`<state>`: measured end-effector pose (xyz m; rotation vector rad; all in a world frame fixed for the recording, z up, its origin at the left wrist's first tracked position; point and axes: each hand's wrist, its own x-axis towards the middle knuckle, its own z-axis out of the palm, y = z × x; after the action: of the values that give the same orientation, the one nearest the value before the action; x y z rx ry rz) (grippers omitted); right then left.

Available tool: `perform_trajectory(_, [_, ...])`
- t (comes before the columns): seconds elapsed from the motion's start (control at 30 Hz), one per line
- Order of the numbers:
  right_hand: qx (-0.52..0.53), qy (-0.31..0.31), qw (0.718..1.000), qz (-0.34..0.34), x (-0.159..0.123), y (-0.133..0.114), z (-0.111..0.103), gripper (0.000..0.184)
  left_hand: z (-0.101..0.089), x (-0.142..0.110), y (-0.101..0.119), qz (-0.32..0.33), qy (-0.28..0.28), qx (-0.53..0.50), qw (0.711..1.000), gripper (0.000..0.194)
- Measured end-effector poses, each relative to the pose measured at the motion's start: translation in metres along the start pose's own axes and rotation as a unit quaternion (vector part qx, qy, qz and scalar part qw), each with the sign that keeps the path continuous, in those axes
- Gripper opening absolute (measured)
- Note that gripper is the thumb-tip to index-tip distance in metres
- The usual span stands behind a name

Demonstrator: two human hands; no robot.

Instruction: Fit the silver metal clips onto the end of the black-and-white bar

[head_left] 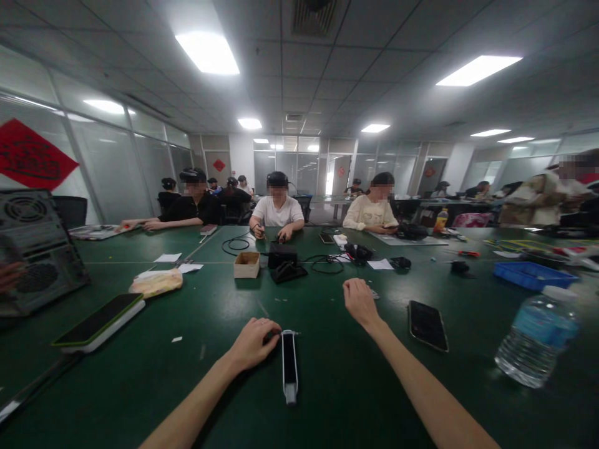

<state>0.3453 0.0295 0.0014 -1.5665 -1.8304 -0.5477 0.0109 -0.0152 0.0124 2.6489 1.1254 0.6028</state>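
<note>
Left hand [255, 343] at lower centre of frame, fingers curled together on top end of slim black-and-white device [289, 365], pinning it flat on green bench [140, 374]. Right hand [359, 302] centre frame, loosely closed, holds nothing, knuckles resting on bench beside phone [427, 325].

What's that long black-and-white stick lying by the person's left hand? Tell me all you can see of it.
The stick is a slim bar with a white casing and a glossy black face, plastic by the look. It lies flat on the green table, pointing away from the wearer, its near end rounded and grey. The left hand touches its far end; the fingers' grip is unclear.
</note>
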Motion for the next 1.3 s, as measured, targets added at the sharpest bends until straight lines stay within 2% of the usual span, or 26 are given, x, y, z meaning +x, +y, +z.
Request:
perform_trajectory(0.1, [0.066, -0.012, 0.994, -0.091, -0.003, -0.053, -0.005, 0.022, 0.000, 0.000, -0.001, 0.001, 0.021, 0.000, 1.000, 0.020])
perform_trajectory(0.2, [0.111, -0.024, 0.975, -0.191, -0.012, -0.102, -0.011, 0.016, 0.002, 0.001, -0.003, 0.014, 0.067, 0.012, 0.998, 0.020])
perform_trajectory(0.27, [0.136, -0.037, 0.962, -0.233, -0.020, -0.125, -0.016, 0.014, 0.004, 0.002, -0.004, 0.025, 0.098, 0.020, 0.995, 0.021])
perform_trajectory(0.37, [0.168, -0.052, 0.949, -0.263, -0.028, -0.143, -0.021, 0.014, 0.005, 0.002, -0.004, 0.040, 0.126, 0.022, 0.991, 0.022])
perform_trajectory(0.57, [0.207, -0.070, 0.945, -0.243, -0.037, -0.145, -0.014, 0.014, 0.005, 0.000, 0.007, 0.076, 0.122, 0.013, 0.990, 0.016])
perform_trajectory(0.7, [0.239, -0.067, 0.937, -0.246, -0.039, -0.145, -0.012, 0.015, 0.007, 0.000, 0.013, 0.057, 0.115, 0.009, 0.992, 0.013])
perform_trajectory(0.9, [0.289, -0.061, 0.925, -0.239, -0.039, -0.145, -0.015, 0.019, 0.012, 0.000, 0.009, 0.025, 0.110, 0.000, 0.994, 0.015])
perform_trajectory(1.17, [0.233, -0.078, 0.930, -0.274, -0.037, -0.142, -0.015, 0.020, 0.007, 0.000, 0.011, 0.019, 0.107, -0.006, 0.994, 0.013])
perform_trajectory(1.3, [0.201, -0.106, 0.929, -0.292, -0.037, -0.142, -0.018, 0.031, 0.007, 0.000, 0.006, 0.006, 0.124, -0.015, 0.992, 0.015])
